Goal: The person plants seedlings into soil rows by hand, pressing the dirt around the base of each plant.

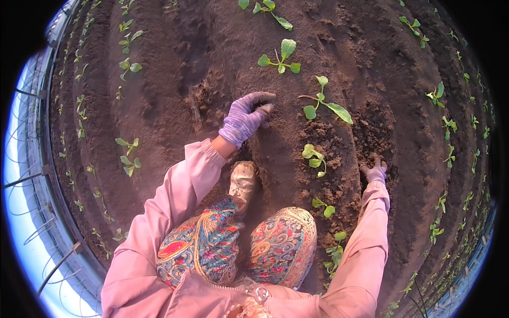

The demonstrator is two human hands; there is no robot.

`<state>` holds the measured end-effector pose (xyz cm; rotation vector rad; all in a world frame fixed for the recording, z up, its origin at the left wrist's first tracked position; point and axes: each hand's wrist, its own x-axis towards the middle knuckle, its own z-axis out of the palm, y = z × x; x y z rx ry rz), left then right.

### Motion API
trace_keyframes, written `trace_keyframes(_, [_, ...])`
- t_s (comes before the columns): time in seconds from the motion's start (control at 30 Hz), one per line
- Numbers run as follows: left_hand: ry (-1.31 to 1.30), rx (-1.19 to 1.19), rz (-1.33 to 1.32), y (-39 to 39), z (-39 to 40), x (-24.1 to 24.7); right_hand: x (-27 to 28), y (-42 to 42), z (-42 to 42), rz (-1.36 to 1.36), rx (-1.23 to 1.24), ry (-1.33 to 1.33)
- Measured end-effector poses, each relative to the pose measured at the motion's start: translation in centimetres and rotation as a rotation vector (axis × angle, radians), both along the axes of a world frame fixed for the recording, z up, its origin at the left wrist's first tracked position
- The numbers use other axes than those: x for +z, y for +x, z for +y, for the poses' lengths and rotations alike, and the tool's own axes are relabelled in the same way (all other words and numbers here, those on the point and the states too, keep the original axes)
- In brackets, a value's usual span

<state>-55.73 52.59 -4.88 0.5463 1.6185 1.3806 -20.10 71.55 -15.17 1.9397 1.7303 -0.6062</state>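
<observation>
My left hand (250,115), in a purple knitted glove with dirty fingertips, hovers over or rests on the soil ridge (278,151); I cannot tell which. Its fingers are bent and slightly apart, with nothing visible between them. To its right is a green seedling (320,98) with several leaves and a reddish stem. My right hand (374,171), also gloved, reaches into the loose dark soil (372,135) in the furrow right of the ridge. Soil coats its fingers, and whether they enclose any is unclear. Between my hands, a drooping seedling (315,159) stands among crumbled clods.
Another seedling (281,59) grows farther up the ridge, and a small one (324,207) nearer my knees. More seedling rows run left (129,159) and right (448,125). My shoe (242,181) stands in the left furrow. A greenhouse wall (43,171) borders the far left.
</observation>
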Motion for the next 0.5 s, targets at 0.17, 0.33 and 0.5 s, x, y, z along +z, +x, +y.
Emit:
trace_keyframes(0.17, [-0.008, -0.032, -0.017, -0.4, 1.0, 1.2, -2.6, 1.5, 0.4, 0.037, 0.105, -0.191])
trace_keyframes(0.33, [0.169, -0.113, 0.229, 0.2, 3.4, 0.0, -4.8, 3.2, 0.2, 0.266, -0.033, -0.255])
trace_keyframes(0.5, [-0.200, -0.363, 0.493, 1.4, 7.7, 1.3, -3.6, 5.8, 0.8, 0.916, -0.343, -0.414])
